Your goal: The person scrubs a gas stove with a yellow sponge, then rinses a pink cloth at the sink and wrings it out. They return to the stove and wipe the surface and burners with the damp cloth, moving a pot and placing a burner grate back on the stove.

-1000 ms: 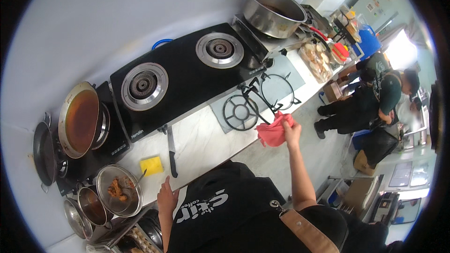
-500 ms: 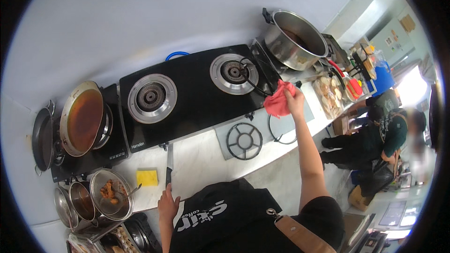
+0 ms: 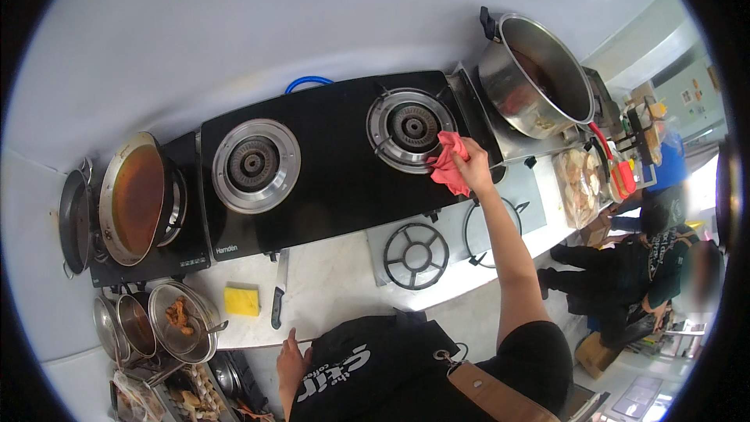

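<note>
My right hand [image 3: 473, 166] grips a crumpled pinkish-red cloth [image 3: 448, 164] at the near right rim of the right burner [image 3: 412, 130]. A black pan support stands around that burner, its prongs showing at the rim; the cloth hides part of it. The left burner [image 3: 254, 164] has no support on it, and both are set in a black glass gas stove [image 3: 328, 148]. My left hand [image 3: 292, 362] is low beside my apron, fingers apart and nothing in it. Closest to it on the white counter lies a knife [image 3: 279, 293], with a yellow sponge [image 3: 242, 301] to its left.
Two black rings, a spoked one [image 3: 416, 256] and an open one [image 3: 469, 242], lie on a grey mat. A large steel pot [image 3: 508, 86] stands right of the stove, a pan of brown liquid [image 3: 133, 199] left. A strainer [image 3: 160, 316] holds fried pieces. People stand at right.
The black pan support, tilted over the right burner before, now sits level around it. My right hand has shifted the cloth left onto the burner's rim. My left hand has drawn back from the knife.
</note>
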Motion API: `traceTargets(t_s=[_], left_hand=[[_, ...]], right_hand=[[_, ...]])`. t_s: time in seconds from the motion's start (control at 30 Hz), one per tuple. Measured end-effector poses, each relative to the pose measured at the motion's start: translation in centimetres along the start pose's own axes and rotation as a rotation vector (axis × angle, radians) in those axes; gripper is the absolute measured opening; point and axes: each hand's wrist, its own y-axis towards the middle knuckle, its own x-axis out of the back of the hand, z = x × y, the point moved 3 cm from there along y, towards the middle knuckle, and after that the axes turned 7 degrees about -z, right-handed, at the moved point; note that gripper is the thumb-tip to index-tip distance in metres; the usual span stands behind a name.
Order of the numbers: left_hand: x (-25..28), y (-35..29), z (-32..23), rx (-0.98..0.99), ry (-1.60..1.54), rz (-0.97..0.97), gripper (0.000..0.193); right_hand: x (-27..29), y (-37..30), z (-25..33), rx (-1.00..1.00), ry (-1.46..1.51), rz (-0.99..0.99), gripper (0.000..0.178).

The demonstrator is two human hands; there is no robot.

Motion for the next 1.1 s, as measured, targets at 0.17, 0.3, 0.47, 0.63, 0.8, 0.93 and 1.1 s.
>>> traceTargets(t_s=[0.17, 0.3, 0.47, 0.63, 0.8, 0.93, 1.1], left_hand=[[-0.1, 1.6, -1.5, -0.068, 0.041, -0.011, 0.07], [1.3, 2.2, -1.5, -0.123, 0.017, -0.092, 0.068], [2.1, 1.7, 0.1, -0.082, 0.04, -0.101, 0.064], [1.6, 1.5, 0.5, -0.078, 0.105, -0.03, 0.057], [1.2, 1.7, -0.1, -0.167, 0.107, -0.033, 0.053], [1.3, 1.1, 0.7, -0.167, 0.054, -0.112, 0.052], [0.9, 0.0, 1.9, -0.123, 0.157, -0.086, 0.051]], right_hand=[[0.9, -0.3, -0.8, -0.055, -0.063, 0.089, 0.034], [3.2, 0.4, 0.3, -0.1, -0.136, -0.084, 0.041], [9.5, 0.4, 4.3, -0.05, -0.178, -0.418, 0.028], [15.3, -1.9, 6.4, -0.273, 0.315, -0.622, 0.022], [11.8, -3.3, 4.9, -0.349, 0.079, -0.297, 0.022], [7.6, -6.6, 4.8, -0.463, 0.282, -0.205, 0.024], [1.4, -13.2, 10.3, -0.796, 1.211, -0.312, 0.036]])
